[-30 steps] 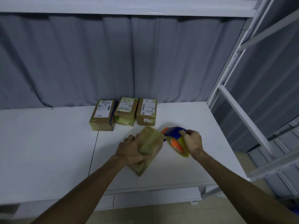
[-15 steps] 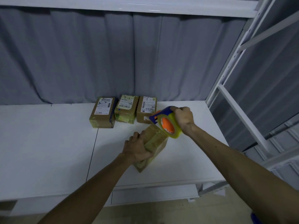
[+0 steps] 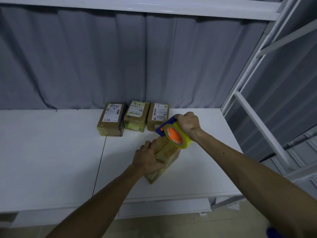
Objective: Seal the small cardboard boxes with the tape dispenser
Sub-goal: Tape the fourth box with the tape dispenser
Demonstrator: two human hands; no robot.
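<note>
A small cardboard box (image 3: 169, 152), wrapped in yellowish tape, lies at an angle on the white table (image 3: 51, 152). My left hand (image 3: 147, 158) grips its near left side and holds it down. My right hand (image 3: 187, 125) grips the blue tape dispenser (image 3: 175, 133), which carries a yellow tape roll with an orange core. The dispenser sits at the box's far end, just above its top face. Three more taped boxes with white labels stand in a row at the back: left (image 3: 111, 120), middle (image 3: 136, 117), right (image 3: 157, 115).
A grey curtain (image 3: 103, 57) hangs behind the table. A white shelf (image 3: 137, 5) runs overhead. White metal rack posts and bars (image 3: 253, 117) stand at the right edge of the table. A seam (image 3: 100, 157) splits the tabletop.
My right hand has lifted the dispenser from the table beside the box up to the box's far end. My left hand has kept its hold on the box.
</note>
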